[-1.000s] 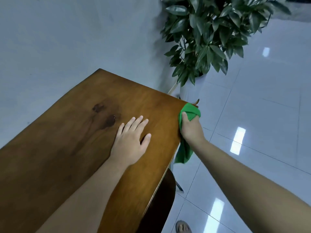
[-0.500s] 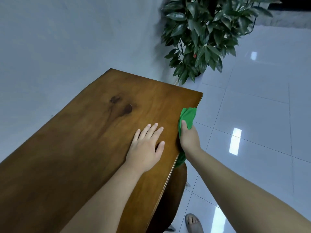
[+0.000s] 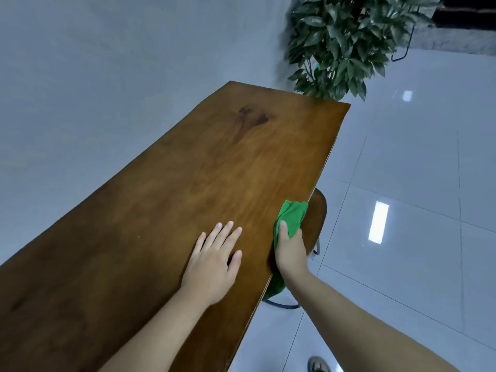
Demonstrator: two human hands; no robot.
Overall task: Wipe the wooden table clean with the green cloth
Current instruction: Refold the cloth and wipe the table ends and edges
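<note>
The long wooden table point(image 3: 204, 167) runs from the lower left toward the upper right, with a dark knot near its far end. My right hand point(image 3: 291, 251) grips the green cloth point(image 3: 291, 218) against the table's right edge, thumb on top; part of the cloth hangs below the edge. My left hand point(image 3: 213, 261) lies flat on the tabletop beside it, fingers spread, holding nothing.
A dark wooden stool point(image 3: 315, 221) with metal legs stands under the right edge, just beyond the cloth. A leafy potted plant point(image 3: 346, 41) stands past the table's far end. Glossy white floor tiles point(image 3: 418, 183) lie to the right, a grey wall to the left.
My right hand has slid the cloth back along the right edge, away from the far corner toward me. My left hand has come back along the tabletop with it.
</note>
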